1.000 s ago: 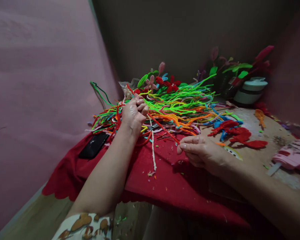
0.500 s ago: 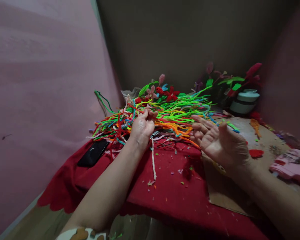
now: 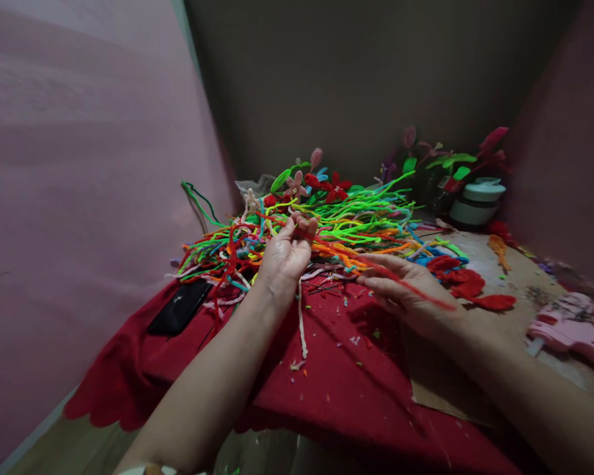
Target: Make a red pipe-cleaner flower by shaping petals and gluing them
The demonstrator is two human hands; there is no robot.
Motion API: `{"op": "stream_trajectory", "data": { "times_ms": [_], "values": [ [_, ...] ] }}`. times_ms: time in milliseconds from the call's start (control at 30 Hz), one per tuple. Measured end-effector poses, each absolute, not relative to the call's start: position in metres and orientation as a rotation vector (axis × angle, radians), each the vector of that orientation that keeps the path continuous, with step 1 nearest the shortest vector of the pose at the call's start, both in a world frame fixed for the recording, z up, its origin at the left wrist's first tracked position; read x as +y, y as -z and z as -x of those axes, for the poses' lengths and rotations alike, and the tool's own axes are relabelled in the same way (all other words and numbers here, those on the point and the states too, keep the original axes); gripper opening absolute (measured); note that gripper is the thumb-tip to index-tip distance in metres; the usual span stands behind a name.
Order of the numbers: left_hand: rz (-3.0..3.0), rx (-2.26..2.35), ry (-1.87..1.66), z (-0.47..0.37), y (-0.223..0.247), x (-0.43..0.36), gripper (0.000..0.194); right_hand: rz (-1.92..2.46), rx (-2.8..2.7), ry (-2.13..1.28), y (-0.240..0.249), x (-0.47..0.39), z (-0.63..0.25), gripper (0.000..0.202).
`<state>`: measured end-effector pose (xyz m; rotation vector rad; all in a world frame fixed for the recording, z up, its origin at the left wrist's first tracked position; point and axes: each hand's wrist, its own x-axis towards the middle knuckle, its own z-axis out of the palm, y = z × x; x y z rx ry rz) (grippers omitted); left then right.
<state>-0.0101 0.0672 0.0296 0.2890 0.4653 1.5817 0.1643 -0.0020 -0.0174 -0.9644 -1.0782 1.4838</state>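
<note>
1. While the left hand (image 3: 288, 254) is raised palm-up before the heap, its fingers are curled in and pinch one end of a red pipe cleaner (image 3: 393, 275).
2. From that grasp the red pipe cleaner slants down to the right, blurred towards its far end, and passes in front of the right hand (image 3: 416, 293).
3. The right hand's fingers reach leftward, loosely bent; whether they grip the strand, I cannot tell.
4. Behind both hands spreads a heap of pipe cleaners (image 3: 371, 221), mostly green, orange and red, with a red flower (image 3: 337, 189) and a pink flower (image 3: 296, 185) at its back.
5. On the red tablecloth (image 3: 327, 396), a white pipe cleaner (image 3: 302, 323) points towards the front edge among small scraps, and a black smartphone (image 3: 179, 309) lies left of the heap.
6. Beyond the right hand are red petal pieces (image 3: 468, 280), an orange piece (image 3: 498, 251) and a pink glue gun (image 3: 569, 326); farther back stands a lidded jar (image 3: 478, 201).
</note>
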Motion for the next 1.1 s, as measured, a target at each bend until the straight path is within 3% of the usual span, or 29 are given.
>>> {"op": "stream_trajectory", "data": {
  "times_ms": [100, 267, 400, 667, 867, 1100],
  "values": [
    [-0.297, 0.481, -1.553, 0.004, -0.026, 0.064, 0.025, 0.925, -1.309, -1.255, 0.018, -0.008, -0.156, 0.048],
    [-0.382, 0.524, -1.497, -0.01, -0.014, 0.057, 0.024, 0.824, -1.459, -0.875, 0.017, -0.017, -0.15, 0.027],
    [-0.439, 0.506, -1.49, -0.014, -0.007, 0.058, 0.025, 0.78, -1.523, -0.752, 0.017, -0.019, -0.154, 0.021],
    [-0.442, 0.524, -1.495, -0.017, -0.003, 0.058, 0.026, 0.738, -1.814, -0.424, 0.025, -0.014, -0.155, 0.03],
    [-0.423, 0.54, -1.48, -0.017, -0.005, 0.056, 0.027, 0.781, -1.848, -0.348, 0.027, -0.009, -0.16, 0.037],
    [-0.489, 0.516, -1.467, -0.018, -0.003, 0.054, 0.025, 0.8, -1.808, -0.447, 0.026, -0.006, -0.157, 0.022]
  ]
}}
